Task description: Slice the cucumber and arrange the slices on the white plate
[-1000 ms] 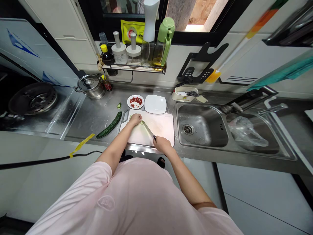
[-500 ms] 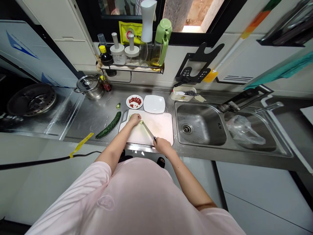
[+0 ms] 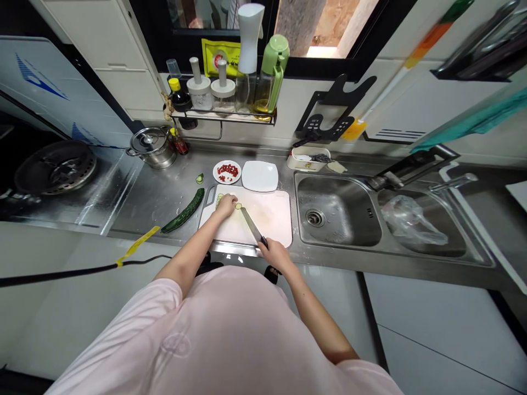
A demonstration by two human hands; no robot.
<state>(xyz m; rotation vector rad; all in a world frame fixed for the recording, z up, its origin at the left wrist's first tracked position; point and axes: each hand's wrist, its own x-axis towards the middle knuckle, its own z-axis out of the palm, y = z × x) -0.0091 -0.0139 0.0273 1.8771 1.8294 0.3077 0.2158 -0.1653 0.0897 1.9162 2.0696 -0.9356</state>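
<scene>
My right hand (image 3: 274, 254) is closed around the dark handle of a kitchen knife (image 3: 252, 224). The knife's blade points up and left over a white cutting board (image 3: 274, 211). By the blade's tip lies a pale green cucumber slice (image 3: 239, 206). My left hand (image 3: 226, 206) rests over the board's left half, its fingers bent together beside that slice; what they hold, if anything, is hidden. More cucumber slices (image 3: 219, 198) show just past the left hand, partly covered by it. Left of the board, a whole dark green cucumber (image 3: 184, 212) lies on the steel counter.
Behind the board stand a plate of chopped red pieces (image 3: 226, 172) and a white square plate (image 3: 259, 176). A cucumber end (image 3: 200, 179) lies near them. To the right is a double sink (image 3: 337, 211); at the far left, a lidded pot (image 3: 153, 147) and a wok (image 3: 55, 167).
The knife has turned, so more of its blade's flat side shows, and its handle sits slightly lower and to the right. My left hand has hardly moved.
</scene>
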